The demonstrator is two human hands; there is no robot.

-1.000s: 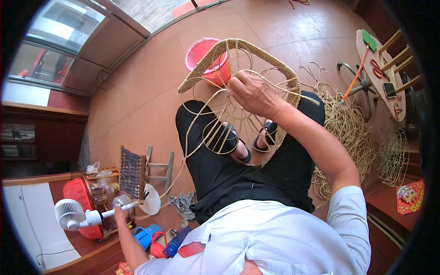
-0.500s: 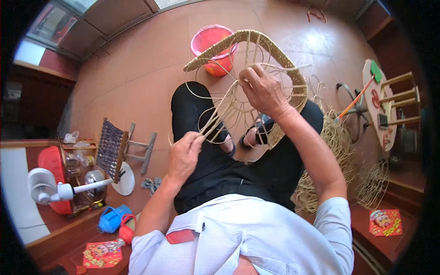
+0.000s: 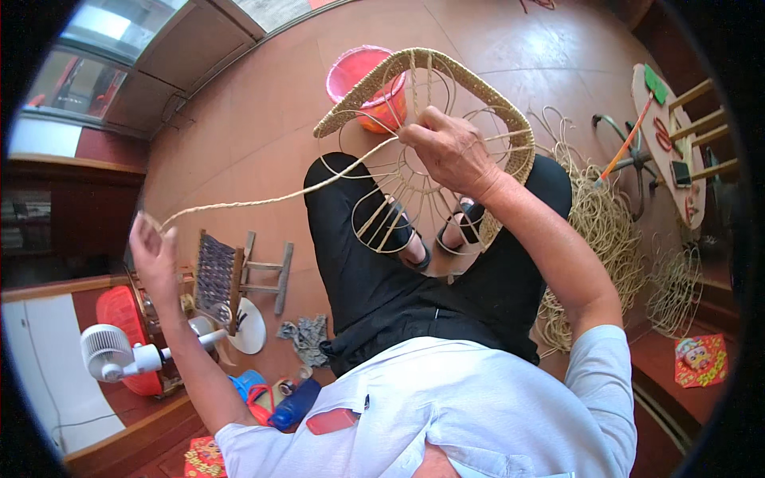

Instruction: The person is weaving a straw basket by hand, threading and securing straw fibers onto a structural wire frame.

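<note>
Your right hand (image 3: 450, 147) is raised over your lap, fingers curled and pinched on the wire frame (image 3: 414, 199) of a half-woven basket, at the point where the twisted straw cord (image 3: 263, 197) meets the spokes. The frame rests tilted against your knees above your sandalled feet; its upper rim carries a finished band of woven straw (image 3: 414, 68), while the lower rings and spokes are bare wire.

Your left hand (image 3: 153, 253) is drawn far out to your left, fingers closed around the free end of the cord, which runs taut in a nearly straight line from that hand to the frame.

On the tiled floor (image 3: 263, 119), a red plastic bucket (image 3: 362, 84) stands just behind the frame, partly hidden by the woven band. A loose heap of straw cord (image 3: 606, 231) lies to the right of your right leg. To your left stand a small wooden stool with a woven seat (image 3: 219, 275), a crumpled grey rag (image 3: 307, 336) near it, and a white table fan (image 3: 107, 354) beside a red basket (image 3: 123, 315). A round wooden stool (image 3: 669, 135) bearing small tools lies toward the floor's far right edge.
</note>
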